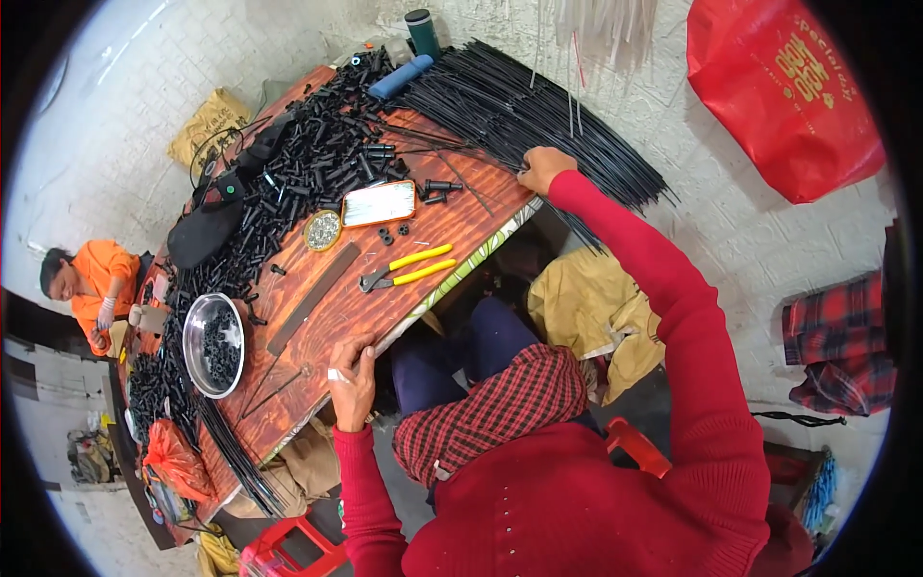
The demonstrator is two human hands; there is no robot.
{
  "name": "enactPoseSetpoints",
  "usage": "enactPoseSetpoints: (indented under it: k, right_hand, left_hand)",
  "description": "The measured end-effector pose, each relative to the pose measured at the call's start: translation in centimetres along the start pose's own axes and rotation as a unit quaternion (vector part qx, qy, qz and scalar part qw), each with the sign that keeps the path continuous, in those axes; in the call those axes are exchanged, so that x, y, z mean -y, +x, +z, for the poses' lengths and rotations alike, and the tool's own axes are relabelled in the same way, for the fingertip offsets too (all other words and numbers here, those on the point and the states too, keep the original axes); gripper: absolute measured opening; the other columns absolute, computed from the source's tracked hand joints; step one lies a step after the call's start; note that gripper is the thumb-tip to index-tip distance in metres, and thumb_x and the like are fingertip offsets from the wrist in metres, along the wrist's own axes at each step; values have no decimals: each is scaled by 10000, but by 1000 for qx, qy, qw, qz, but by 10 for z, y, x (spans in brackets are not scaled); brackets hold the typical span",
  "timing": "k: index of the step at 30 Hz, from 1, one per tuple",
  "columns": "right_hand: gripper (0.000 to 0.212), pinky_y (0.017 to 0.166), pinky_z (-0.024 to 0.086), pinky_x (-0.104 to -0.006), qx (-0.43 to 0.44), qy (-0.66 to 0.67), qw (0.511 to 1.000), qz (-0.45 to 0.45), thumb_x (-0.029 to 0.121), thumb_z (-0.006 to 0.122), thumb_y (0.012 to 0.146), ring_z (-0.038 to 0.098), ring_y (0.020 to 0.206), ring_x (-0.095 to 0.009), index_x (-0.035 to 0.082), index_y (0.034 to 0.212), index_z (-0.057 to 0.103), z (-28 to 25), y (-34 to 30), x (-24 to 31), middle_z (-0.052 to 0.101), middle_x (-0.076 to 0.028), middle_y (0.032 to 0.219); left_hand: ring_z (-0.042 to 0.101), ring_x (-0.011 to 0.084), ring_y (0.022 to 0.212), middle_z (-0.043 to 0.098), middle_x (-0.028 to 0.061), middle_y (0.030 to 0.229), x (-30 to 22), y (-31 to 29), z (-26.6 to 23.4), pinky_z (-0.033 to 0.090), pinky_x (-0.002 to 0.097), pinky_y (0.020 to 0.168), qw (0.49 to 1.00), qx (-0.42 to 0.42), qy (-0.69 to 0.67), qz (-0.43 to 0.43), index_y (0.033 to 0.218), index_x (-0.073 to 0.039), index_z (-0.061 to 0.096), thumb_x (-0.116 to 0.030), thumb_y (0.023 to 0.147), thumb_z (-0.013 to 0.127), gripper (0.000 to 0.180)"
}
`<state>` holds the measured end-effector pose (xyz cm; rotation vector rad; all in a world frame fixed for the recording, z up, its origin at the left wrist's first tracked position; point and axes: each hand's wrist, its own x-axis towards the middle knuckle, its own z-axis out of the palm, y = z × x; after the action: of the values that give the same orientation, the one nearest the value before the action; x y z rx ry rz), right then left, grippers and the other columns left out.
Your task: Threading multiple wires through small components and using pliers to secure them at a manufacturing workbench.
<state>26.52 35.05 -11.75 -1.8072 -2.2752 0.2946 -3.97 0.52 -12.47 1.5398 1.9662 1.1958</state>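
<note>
1. Noting heaped black fittings [317, 159], steel bowl [195, 337], orange-rimmed tray [380, 221], yellow-handled pliers [408, 268] nearer the front.
2. Seeing red-brown wood-grained table [332, 327], white wall [735, 240], red bag [784, 106] at right, co-worker in orange [101, 277] far left.
3. Finding thin black rods [548, 111] bundled at right end, just at right hand [546, 168]; fingers bent close together, cannot tell whether clamped on any.
4. Spotting left hand [353, 387] at front edge, well apart from rods; fingers bent, cannot tell whether gripping anything.
</note>
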Motion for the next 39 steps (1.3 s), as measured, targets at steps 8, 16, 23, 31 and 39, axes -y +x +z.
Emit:
enactPoseSetpoints:
  k: [8,16,23,31,39]
  right_hand:
    - [367,781,519,-427,-26,15,999,20,328,696,754,673,879,-334,69,1013,673,-40,27,-38,694,-160,956]
    - [253,379,285,-216,93,391,913,67,271,686,855,394,484,-52,58,988,659,-82,17,-40,531,19,697]
    - [169,353,224,-230,103,444,886,82,207,589,891,324,413,-43,46,911,635,-96,8,-28,498,25,612]
    - [258,397,211,-200,53,534,844,4,238,502,967,286,469,-12,45,1070,639,-114,5,7,393,77,620]
    - [242,458,247,-185,-2,661,734,-157,210,436,1003,301,524,-10,11,1094,540,-126,-22,25,382,64,694]
  left_hand:
    - [600,204,959,632,107,1013,1,3,-1,467,306,838,1000,12,-12,-3,1039,12,676,-113,930,587,188]
    - [610,202,944,646,107,994,0,5,-3,467,311,837,1000,9,10,-14,1025,17,679,-114,928,586,187]
    - [614,198,914,647,105,964,5,4,-1,465,306,828,1000,-3,9,-9,1013,21,677,-126,927,587,192]
    - [596,181,860,629,91,905,0,9,9,457,297,774,1000,-16,-5,6,985,31,669,-126,925,591,185]
    - [611,173,857,641,98,913,-27,11,14,470,285,758,999,-12,-40,5,990,32,673,-87,928,582,163]
